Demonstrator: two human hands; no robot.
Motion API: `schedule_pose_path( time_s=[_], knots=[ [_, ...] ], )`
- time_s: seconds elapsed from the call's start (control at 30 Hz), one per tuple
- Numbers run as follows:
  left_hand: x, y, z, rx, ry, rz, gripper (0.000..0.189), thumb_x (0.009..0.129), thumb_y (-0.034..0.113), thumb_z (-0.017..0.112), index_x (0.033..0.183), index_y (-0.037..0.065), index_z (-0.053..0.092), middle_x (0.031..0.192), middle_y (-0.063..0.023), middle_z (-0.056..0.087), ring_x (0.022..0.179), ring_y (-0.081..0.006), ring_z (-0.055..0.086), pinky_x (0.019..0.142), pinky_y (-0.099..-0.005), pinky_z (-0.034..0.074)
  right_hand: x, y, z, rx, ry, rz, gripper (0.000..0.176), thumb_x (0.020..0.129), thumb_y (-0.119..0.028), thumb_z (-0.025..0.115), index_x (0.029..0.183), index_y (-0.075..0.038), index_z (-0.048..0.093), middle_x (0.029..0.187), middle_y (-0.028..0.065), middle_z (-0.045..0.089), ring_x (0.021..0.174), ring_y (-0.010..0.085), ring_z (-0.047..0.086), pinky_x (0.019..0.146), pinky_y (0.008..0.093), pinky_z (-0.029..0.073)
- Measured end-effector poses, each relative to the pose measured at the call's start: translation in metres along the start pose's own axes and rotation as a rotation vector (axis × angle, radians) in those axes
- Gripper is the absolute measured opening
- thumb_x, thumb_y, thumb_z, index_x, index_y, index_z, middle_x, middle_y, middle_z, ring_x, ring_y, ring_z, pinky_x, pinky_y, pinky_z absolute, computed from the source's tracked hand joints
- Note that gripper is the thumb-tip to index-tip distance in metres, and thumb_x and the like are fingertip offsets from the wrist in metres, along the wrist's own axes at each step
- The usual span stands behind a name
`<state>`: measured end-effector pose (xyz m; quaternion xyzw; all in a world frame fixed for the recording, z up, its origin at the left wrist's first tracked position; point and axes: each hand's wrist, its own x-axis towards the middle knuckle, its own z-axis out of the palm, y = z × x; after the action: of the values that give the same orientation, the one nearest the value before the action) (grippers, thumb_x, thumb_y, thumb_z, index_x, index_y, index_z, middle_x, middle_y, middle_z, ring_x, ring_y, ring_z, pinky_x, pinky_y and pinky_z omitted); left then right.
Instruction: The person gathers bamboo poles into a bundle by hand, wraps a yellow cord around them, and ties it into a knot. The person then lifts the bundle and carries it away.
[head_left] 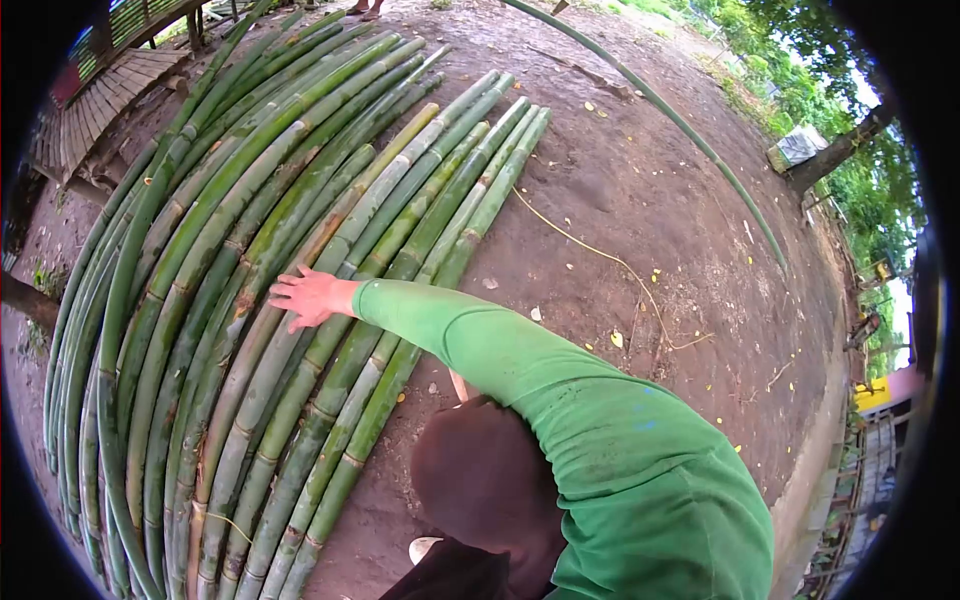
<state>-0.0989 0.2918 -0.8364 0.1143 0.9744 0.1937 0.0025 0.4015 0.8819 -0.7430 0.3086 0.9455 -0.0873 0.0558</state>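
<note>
My right hand (308,297), at the end of a long green sleeve, reaches left across a wide row of cut green bamboo poles (330,400). Its fingers are spread, palm down, on or just above the poles near the middle of the row; contact is not certain. Nothing shows in its grasp. My left hand does not show. Below the sleeve sits a smooth dark brown rounded shape (485,475), whose kind I cannot make out. A small tan strip (458,386) sticks out above it, largely hidden.
One long thin pole (690,135) curves over the dirt ground at the upper right. A yellowish cord (615,255) lies on the soil. At the upper left is a slatted bamboo bench (110,90). Another person's feet (366,9) stand at the top edge. A tree trunk (840,155) leans at right.
</note>
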Motion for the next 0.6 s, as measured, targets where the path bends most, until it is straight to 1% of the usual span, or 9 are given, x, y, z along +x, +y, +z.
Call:
schedule_pose_path(
  time_s=[0.1, 0.17, 0.2, 0.23, 0.3, 0.33, 0.37, 0.43, 0.6],
  knots=[
    [-0.039, 0.012, 0.029, -0.15, -0.169, 0.162, 0.038, 0.105, 0.023, 0.057, 0.131, -0.004, 0.058, 0.12, -0.0231, 0.066, 0.104, -0.0385, 0.067, 0.091, -0.0473, 0.054, -0.002, -0.007, -0.002, -0.184, -0.021, -0.095, 0.097, 0.089, -0.076, 0.054, 0.16, -0.013, 0.033, 0.165, 0.0176, 0.03, 0.153, 0.0378, 0.028, 0.119, 0.0655, 0.024],
    [-0.082, 0.06, 0.015, -0.153, -0.191, 0.469, 0.038, 0.104, 0.024, 0.06, 0.13, -0.004, 0.058, 0.117, -0.0239, 0.065, 0.102, -0.0369, 0.065, 0.091, -0.0477, 0.051, 0.001, -0.004, 0.002, -0.1, -0.005, -0.063, 0.102, 0.086, -0.079, 0.055, 0.16, -0.013, 0.033, 0.165, 0.018, 0.031, 0.153, 0.0384, 0.028, 0.12, 0.0652, 0.024],
    [-0.103, 0.091, 0.006, -0.138, -0.205, 0.525, 0.037, 0.103, 0.021, 0.062, 0.129, -0.005, 0.059, 0.116, -0.0237, 0.064, 0.102, -0.0358, 0.062, 0.091, -0.0466, 0.05, 0.007, -0.001, 0.001, -0.023, 0.019, -0.039, 0.107, 0.082, -0.082, 0.056, 0.16, -0.012, 0.033, 0.165, 0.0183, 0.031, 0.153, 0.0389, 0.028, 0.12, 0.0649, 0.024],
    [-0.112, 0.105, 0.006, -0.094, -0.273, 0.565, 0.04, 0.102, 0.021, 0.063, 0.131, -0.006, 0.059, 0.119, -0.0234, 0.064, 0.104, -0.0353, 0.061, 0.094, -0.0477, 0.048, 0.008, -0.003, -0.005, -0.015, 0.011, 0.039, 0.11, 0.078, -0.083, 0.061, 0.159, -0.013, 0.036, 0.164, 0.0185, 0.033, 0.153, 0.0382, 0.028, 0.12, 0.0614, 0.027],
    [-0.13, 0.135, 0.007, -0.167, -0.304, 0.663, 0.043, 0.101, 0.022, 0.064, 0.133, -0.006, 0.058, 0.12, -0.0226, 0.065, 0.106, -0.0366, 0.06, 0.099, -0.0498, 0.045, 0.011, -0.004, -0.023, -0.02, -0.038, 0.031, 0.113, 0.07, -0.084, 0.066, 0.154, -0.011, 0.043, 0.153, 0.0166, 0.047, 0.141, 0.0368, 0.042, 0.11, 0.0593, 0.037],
    [-0.139, 0.155, 0.002, -0.129, -0.303, 0.699, 0.039, 0.101, 0.021, 0.063, 0.129, -0.006, 0.059, 0.12, -0.0223, 0.065, 0.109, -0.0376, 0.06, 0.101, -0.0505, 0.045, 0.01, -0.003, -0.025, -0.036, 0.035, -0.015, 0.115, 0.066, -0.084, 0.07, 0.151, -0.01, 0.046, 0.145, 0.0155, 0.053, 0.135, 0.036, 0.047, 0.106, 0.0584, 0.04],
    [-0.143, 0.172, -0.007, -0.132, -0.353, 0.731, 0.036, 0.101, 0.02, 0.063, 0.126, -0.005, 0.06, 0.119, -0.0228, 0.065, 0.113, -0.0398, 0.058, 0.102, -0.0511, 0.044, 0.014, -0.002, -0.027, -0.06, -0.09, -0.03, 0.124, 0.065, -0.085, 0.069, 0.157, -0.01, 0.036, 0.153, 0.0171, 0.046, 0.143, 0.0373, 0.04, 0.111, 0.0637, 0.036],
    [-0.145, 0.201, -0.022, -0.147, -0.374, 0.801, 0.029, 0.097, 0.015, 0.065, 0.121, 0.0, 0.059, 0.113, -0.0224, 0.062, 0.113, -0.0434, 0.054, 0.102, -0.0525, 0.043, 0.03, -0.007, -0.027, -0.081, -0.192, 0.046, 0.133, 0.059, -0.089, 0.07, 0.16, -0.011, 0.032, 0.154, 0.0191, 0.043, 0.141, 0.0396, 0.041, 0.111, 0.0633, 0.035],
    [-0.13, 0.217, -0.024, -0.116, -0.358, 0.91, 0.031, 0.093, 0.013, 0.066, 0.121, 0.001, 0.059, 0.114, -0.0216, 0.061, 0.115, -0.0428, 0.054, 0.102, -0.052, 0.044, 0.058, -0.015, -0.042, -0.047, -0.281, 0.133, 0.117, 0.066, -0.087, 0.069, 0.149, -0.008, 0.048, 0.151, 0.0206, 0.046, 0.141, 0.0398, 0.042, 0.109, 0.0593, 0.037]
  ],
)
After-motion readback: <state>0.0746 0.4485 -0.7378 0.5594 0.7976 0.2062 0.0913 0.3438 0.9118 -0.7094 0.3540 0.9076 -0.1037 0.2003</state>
